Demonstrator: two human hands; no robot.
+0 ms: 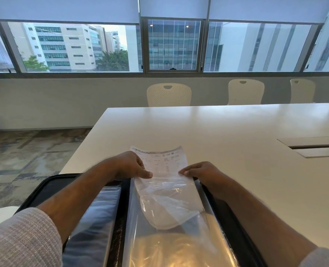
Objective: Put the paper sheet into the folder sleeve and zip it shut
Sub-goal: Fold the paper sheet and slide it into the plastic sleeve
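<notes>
Grey sleeves (19,239) are seen at the bottom corners, forearms reaching forward over an open black folder (50,187) that lies on the near left corner of the white table (227,132). Folder's left half is seen overhanging the table's left edge; dark pockets (100,211) are seen on that half. Clear sleeve (171,201) is seen on the folder's right half, its mouth at the far end. Paper sheet (163,158) is partly inside the sleeve: lower part is seen through the plastic, bowed; printed upper part sticks out past the sleeve mouth toward the table centre. Left hand (129,166) is closed in a pinch on the sheet's left edge at the sleeve mouth, thumb on top. Right hand (200,171) is pinched on the right edge at the same level, fingertips narrow; whether plastic, paper or both are gripped cannot be told. Zipper cannot be made out. Three white chairs (168,94) are seen at the table's far edge, under a window (173,45). Cable hatch (313,146) is set into the table near its right edge.
</notes>
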